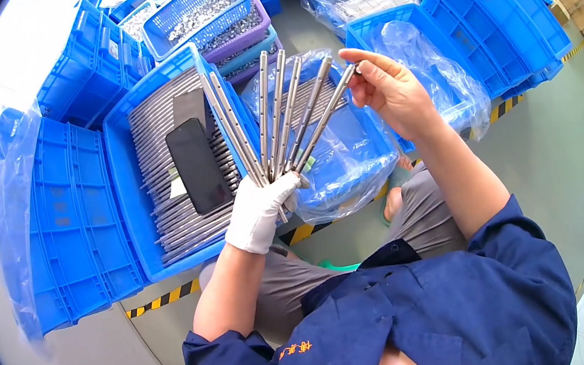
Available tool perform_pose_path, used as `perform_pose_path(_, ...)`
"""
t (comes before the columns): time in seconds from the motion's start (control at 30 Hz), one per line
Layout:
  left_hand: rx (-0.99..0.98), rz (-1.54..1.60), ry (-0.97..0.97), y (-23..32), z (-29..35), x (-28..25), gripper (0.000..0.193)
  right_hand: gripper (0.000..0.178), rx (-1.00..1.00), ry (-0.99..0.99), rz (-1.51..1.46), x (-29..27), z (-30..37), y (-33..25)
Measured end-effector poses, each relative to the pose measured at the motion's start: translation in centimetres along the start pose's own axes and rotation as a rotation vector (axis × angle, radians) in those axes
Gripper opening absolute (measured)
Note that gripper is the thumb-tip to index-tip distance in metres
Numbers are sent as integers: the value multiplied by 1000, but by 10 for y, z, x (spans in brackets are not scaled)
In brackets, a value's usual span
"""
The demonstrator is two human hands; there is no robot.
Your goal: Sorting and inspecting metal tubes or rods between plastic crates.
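Observation:
My left hand [260, 209], in a white glove, is closed round the lower ends of several metal rods [284, 112] that fan out upward. Small holes run along the rods. Bare, my right hand [392, 90] pinches at the top end of the rightmost rod [327, 114]; whether a small part sits between its fingertips is too small to tell. Left of the gloved hand, a blue crate [123, 176] holds many similar rods laid side by side. A black phone [198, 167] and a dark flat piece [190, 109] lie on top of them.
A plastic-lined blue crate [379, 163] with more rods stands ahead of my knees. Beyond it are baskets of small metal parts [209, 15]. Stacked blue crates [500, 19] rise at the right, others [61, 215] at the left. Yellow-black tape [166, 297] marks the floor.

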State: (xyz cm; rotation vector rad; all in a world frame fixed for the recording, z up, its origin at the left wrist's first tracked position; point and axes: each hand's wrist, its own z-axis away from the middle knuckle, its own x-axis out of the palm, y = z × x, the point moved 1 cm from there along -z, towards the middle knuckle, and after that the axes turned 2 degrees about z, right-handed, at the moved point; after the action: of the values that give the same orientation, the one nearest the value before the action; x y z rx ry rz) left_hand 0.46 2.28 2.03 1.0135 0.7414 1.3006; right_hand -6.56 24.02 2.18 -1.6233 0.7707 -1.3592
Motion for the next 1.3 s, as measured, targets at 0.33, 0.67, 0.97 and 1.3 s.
perform_pose_path(0.33,-4,43,-12,-4,5,2,19,28,-399,113,717,23,12,4)
perform_pose_path(0.67,0,23,-70,-1,6,-7,17,28,121,-166,141,5,4,-15)
perform_pose_path(0.97,26,115,-68,-6,2,-3,24,22,353,-160,89,51,34,56)
perform_pose_path(1.3,-33,272,-134,-6,1,-4,28,21,749,-475,92,37,26,39)
